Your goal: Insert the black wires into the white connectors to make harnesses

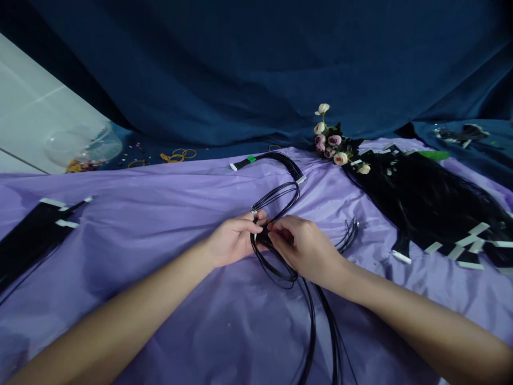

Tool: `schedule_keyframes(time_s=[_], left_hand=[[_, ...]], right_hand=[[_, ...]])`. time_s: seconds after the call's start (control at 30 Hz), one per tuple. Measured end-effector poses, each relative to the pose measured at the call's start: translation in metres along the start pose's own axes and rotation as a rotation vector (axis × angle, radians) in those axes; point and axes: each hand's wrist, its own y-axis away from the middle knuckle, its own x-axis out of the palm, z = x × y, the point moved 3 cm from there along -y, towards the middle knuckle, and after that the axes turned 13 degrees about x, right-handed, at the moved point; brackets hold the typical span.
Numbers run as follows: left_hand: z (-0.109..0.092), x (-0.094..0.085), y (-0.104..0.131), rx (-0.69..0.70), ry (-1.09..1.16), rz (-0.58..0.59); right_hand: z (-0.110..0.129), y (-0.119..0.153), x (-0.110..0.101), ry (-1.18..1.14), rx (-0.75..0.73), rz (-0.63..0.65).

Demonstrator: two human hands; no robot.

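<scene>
Black cables [285, 275] in both grips [234, 241] [306, 247]

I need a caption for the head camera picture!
Bare left hand and right hand hold looped thin black cables over wrinkled purple cloth.

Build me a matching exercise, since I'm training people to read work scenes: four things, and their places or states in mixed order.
Column one
1. Flowers
2. Looped black wires
3. Clear plastic bowl
4. Short black cable

Column two
A. Past the far edge of the purple cloth, on the left side
B. Beside the large black heap on the right
C. Lying unheld, with a green mark near one end
D. Held in the left hand and right hand

Right pairs: 1-B, 2-D, 3-A, 4-C
</scene>
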Motion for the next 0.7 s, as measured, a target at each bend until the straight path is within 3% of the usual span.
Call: schedule_keyframes(time_s=[0.23,0.3,0.4,0.47,0.57,0.7], left_hand=[[0.001,0.003,0.001,-0.008,-0.007,0.029],[0.001,0.002,0.001,-0.009,-0.001,0.013],[0.001,0.002,0.001,-0.018,0.006,0.046],[0.001,0.002,0.001,-0.025,0.008,0.079],[0.001,0.003,0.001,-0.026,0.013,0.085],[0.000,0.004,0.000,-0.027,0.010,0.092]], right_hand=[[0.003,0.004,0.000,0.061,0.012,-0.013],[0.002,0.002,-0.005,-0.190,0.014,0.116],[-0.004,-0.005,-0.019,-0.833,0.156,0.425],[-0.007,-0.011,-0.033,-1.160,0.223,0.503],[-0.012,-0.019,-0.048,-1.364,0.194,0.412],[-0.019,-0.026,-0.054,-1.441,0.110,0.110]])
